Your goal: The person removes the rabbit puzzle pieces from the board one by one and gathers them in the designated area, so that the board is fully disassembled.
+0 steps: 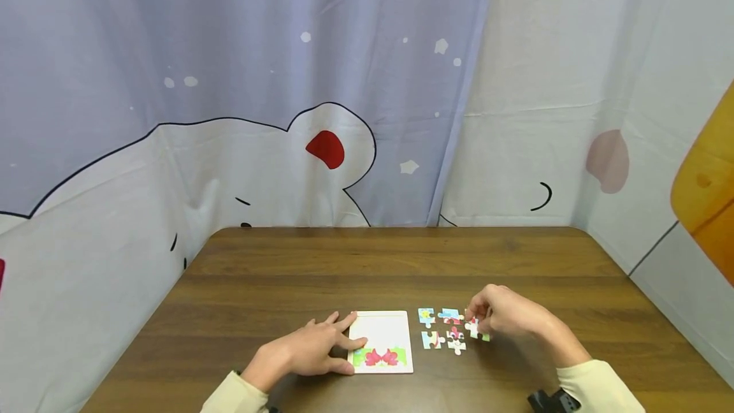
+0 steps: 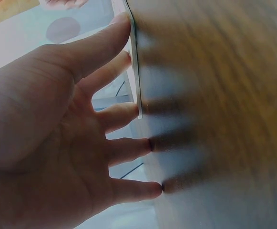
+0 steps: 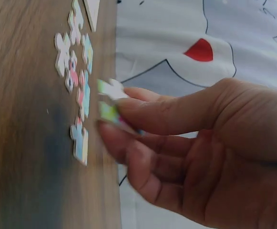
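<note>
A square white puzzle tray (image 1: 378, 322) lies on the table, with a strip of green and pink-red picture along its near side. Fingers spread, my left hand (image 1: 312, 346) rests at the tray's left edge; in the left wrist view the thumb (image 2: 100, 45) touches the rim and other fingertips reach the tabletop. To the right of the tray, my right hand (image 1: 510, 311) pinches a jigsaw piece (image 3: 110, 114) with green and white on it, between thumb and fingers, lifted off the table. Several loose jigsaw pieces (image 1: 432, 340) lie between the tray and this hand.
The brown wooden table (image 1: 344, 266) has rounded far corners. Behind and around it hangs a curtain (image 1: 258, 69) printed with cartoon shapes. A dark device (image 1: 553, 401) is strapped at the right wrist, beside a pale sleeve (image 1: 599, 387).
</note>
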Demonstrator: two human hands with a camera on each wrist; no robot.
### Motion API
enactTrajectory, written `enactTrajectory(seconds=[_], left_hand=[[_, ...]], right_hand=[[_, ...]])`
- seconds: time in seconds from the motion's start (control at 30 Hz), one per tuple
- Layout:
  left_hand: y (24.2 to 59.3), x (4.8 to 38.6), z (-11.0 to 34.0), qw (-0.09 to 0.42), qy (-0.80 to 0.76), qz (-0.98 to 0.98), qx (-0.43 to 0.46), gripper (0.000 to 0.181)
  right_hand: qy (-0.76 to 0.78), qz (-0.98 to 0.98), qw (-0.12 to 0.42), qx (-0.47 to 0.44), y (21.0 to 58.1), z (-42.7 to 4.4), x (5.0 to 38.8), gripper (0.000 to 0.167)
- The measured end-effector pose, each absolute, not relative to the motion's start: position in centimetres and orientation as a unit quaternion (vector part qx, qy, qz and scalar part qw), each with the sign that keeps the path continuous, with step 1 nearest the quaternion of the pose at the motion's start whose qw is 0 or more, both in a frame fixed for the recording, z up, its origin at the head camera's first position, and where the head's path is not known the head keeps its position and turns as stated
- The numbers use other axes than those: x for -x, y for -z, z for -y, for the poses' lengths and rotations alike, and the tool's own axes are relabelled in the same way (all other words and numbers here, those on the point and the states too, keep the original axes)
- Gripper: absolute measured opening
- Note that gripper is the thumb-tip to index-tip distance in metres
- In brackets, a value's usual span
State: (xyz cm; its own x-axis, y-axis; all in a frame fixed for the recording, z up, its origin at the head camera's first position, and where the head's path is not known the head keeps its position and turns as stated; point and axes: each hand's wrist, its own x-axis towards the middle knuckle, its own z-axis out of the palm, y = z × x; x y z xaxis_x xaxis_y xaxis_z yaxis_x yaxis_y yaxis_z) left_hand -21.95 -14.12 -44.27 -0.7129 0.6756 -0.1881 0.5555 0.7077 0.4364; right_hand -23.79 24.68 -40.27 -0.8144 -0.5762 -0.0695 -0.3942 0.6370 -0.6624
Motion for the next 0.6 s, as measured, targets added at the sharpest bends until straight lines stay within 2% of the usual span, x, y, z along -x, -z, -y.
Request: enactTrajectory(seconds=[0.13,0.23,0.4,0.6], left_hand=[[44.2,21.9,14.1,0.169,-0.177,-0.908,-0.339,0.054],[44.2,21.9,14.1,0.169,-0.178,-0.908,-0.340,0.054],[44.2,21.8,14.1,0.173,-0.180,-0.907,-0.339,0.054],[44.3,21.9,14.1,0.164,-0.175,-0.909,-0.342,0.054]], right_hand=[[0.319,-0.898,0.167,0.254,40.8,-25.0,23.7,0.030],[0.308,-0.902,0.167,0.251,41.2,-24.8,23.7,0.031],[0.271,-0.918,0.135,0.256,41.7,-24.5,23.6,0.034],[0.228,-0.939,0.096,0.240,41.8,-24.2,23.5,0.027]])
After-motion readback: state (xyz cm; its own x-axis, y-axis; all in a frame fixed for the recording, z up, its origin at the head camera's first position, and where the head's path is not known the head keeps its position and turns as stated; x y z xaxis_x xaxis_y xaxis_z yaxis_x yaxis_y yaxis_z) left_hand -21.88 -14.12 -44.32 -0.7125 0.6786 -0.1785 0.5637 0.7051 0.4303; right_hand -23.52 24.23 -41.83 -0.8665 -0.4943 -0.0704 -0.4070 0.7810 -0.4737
